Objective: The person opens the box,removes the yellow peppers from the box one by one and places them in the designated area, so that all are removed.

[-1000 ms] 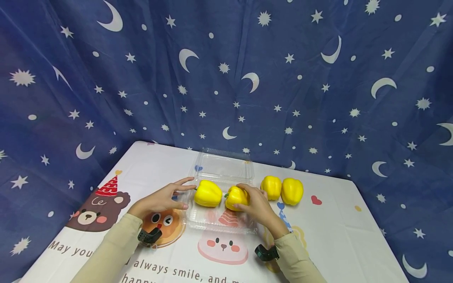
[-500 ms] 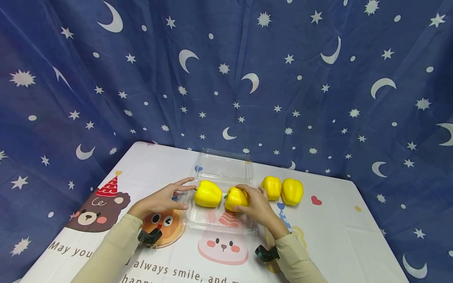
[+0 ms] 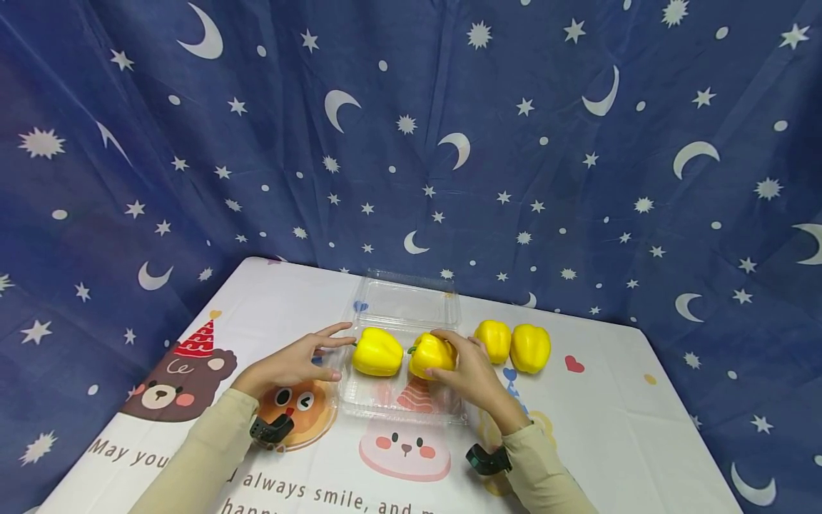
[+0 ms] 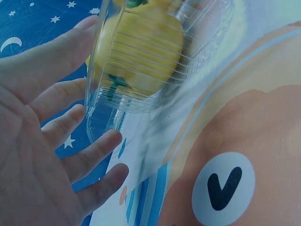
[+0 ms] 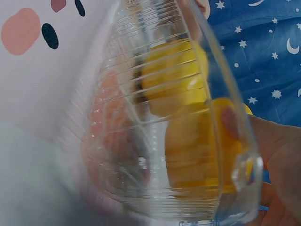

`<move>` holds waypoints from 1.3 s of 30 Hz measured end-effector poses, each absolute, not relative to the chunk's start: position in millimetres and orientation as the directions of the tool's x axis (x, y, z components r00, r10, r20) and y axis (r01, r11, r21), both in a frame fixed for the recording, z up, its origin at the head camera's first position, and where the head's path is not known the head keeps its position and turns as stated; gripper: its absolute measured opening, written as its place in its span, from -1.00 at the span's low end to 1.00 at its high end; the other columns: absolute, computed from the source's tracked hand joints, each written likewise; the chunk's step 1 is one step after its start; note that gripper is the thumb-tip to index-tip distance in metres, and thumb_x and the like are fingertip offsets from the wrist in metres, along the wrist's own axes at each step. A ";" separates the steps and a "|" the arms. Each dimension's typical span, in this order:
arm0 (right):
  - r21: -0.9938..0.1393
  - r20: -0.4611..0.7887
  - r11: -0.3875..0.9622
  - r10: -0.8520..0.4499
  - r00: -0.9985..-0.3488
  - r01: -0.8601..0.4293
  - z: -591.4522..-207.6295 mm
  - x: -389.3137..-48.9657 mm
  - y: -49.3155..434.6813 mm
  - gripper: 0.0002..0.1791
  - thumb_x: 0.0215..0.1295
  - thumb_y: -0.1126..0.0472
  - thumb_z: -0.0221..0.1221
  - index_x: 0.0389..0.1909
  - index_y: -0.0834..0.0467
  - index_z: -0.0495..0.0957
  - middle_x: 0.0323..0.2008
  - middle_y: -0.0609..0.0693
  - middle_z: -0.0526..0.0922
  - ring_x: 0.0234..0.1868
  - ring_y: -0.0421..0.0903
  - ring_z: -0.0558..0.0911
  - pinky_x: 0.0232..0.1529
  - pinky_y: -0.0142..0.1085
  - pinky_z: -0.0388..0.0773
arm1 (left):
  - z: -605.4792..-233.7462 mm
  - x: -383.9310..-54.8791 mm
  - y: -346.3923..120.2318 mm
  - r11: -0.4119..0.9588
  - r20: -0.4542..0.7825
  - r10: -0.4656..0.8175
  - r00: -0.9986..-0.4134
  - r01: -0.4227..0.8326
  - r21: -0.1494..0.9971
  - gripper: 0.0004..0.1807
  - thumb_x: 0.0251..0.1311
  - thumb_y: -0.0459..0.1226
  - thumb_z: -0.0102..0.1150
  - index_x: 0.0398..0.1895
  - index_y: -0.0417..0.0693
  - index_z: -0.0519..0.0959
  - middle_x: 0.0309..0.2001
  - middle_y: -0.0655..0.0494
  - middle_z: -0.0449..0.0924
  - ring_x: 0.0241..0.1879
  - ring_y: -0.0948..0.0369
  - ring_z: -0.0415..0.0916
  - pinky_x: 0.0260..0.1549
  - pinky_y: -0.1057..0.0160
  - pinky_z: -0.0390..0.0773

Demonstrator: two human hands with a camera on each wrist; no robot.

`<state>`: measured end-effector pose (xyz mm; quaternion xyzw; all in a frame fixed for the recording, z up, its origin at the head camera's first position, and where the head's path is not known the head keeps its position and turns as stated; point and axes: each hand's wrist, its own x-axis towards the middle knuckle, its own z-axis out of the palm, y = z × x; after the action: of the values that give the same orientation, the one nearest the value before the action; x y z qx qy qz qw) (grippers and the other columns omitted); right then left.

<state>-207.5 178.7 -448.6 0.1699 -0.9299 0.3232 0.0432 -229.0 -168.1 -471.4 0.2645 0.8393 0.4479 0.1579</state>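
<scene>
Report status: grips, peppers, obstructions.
Right grip: holding yellow pepper in clear container. Left grip: open, at container's left rim. Second pepper inside, two more peppers outside, right. Lid folded back, not blocking.

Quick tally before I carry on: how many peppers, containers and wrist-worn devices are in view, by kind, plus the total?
Yellow peppers: 4, one of them gripped by the right hand
Clear plastic container: 1, with its lid open
Black wrist devices: 2, one on each wrist
Total: 7
</scene>
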 end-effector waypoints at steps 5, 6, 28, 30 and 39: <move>-0.600 0.194 0.727 -0.274 -0.942 -0.335 -443.2 -205.6 179.9 -0.25 0.03 0.10 0.54 0.30 0.03 0.51 0.19 0.02 0.68 0.19 0.06 0.63 0.47 0.13 0.24 | -470.7 -229.1 -167.8 0.454 -0.022 0.593 -0.805 0.311 0.835 -0.28 0.21 -0.24 0.37 0.46 -0.05 0.39 0.65 -0.05 -0.06 0.59 -0.25 -0.08 0.41 -0.39 0.22; -0.605 0.192 0.725 -0.268 -0.944 -0.329 -442.1 -205.1 180.1 -0.25 0.03 0.10 0.54 0.30 0.02 0.51 0.20 0.01 0.68 0.19 0.05 0.63 0.45 0.11 0.29 | -470.7 -229.0 -167.8 0.454 -0.023 0.592 -0.805 0.310 0.835 -0.28 0.21 -0.24 0.37 0.46 -0.05 0.39 0.65 -0.05 -0.06 0.59 -0.25 -0.08 0.41 -0.39 0.22; -0.611 0.227 0.739 -0.181 -0.957 -0.284 -422.0 -187.5 187.3 -0.25 0.11 0.09 0.49 0.35 0.00 0.47 0.19 0.02 0.66 0.04 0.00 0.62 0.08 -0.02 0.63 | -470.6 -228.7 -167.1 0.443 -0.015 0.600 -0.800 0.318 0.838 -0.27 0.23 -0.26 0.35 0.48 -0.08 0.37 0.65 -0.06 -0.06 0.59 -0.25 -0.08 0.41 -0.40 0.20; -0.605 0.234 0.745 -0.173 -0.957 -0.282 -420.4 -186.4 188.7 -0.25 0.10 0.08 0.49 0.35 0.01 0.47 0.20 0.03 0.65 0.08 0.02 0.64 0.11 0.00 0.64 | -470.4 -228.4 -167.1 0.445 -0.018 0.600 -0.800 0.316 0.838 -0.27 0.23 -0.26 0.35 0.48 -0.07 0.36 0.65 -0.05 -0.06 0.59 -0.26 -0.07 0.41 -0.40 0.20; -0.601 0.275 0.742 -0.156 -0.949 -0.296 -413.9 -181.3 196.7 -0.27 0.11 0.08 0.49 0.33 0.06 0.48 0.19 0.08 0.66 0.10 0.06 0.66 0.15 0.03 0.66 | -467.8 -227.0 -166.7 0.454 -0.040 0.591 -0.806 0.291 0.842 -0.28 0.23 -0.25 0.35 0.48 -0.03 0.37 0.65 -0.03 -0.07 0.59 -0.27 -0.07 0.41 -0.41 0.19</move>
<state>-181.3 196.7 -413.9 0.1220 -0.9276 0.3374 0.1039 -227.0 -166.7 -467.8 0.2637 0.8364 0.4510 0.1660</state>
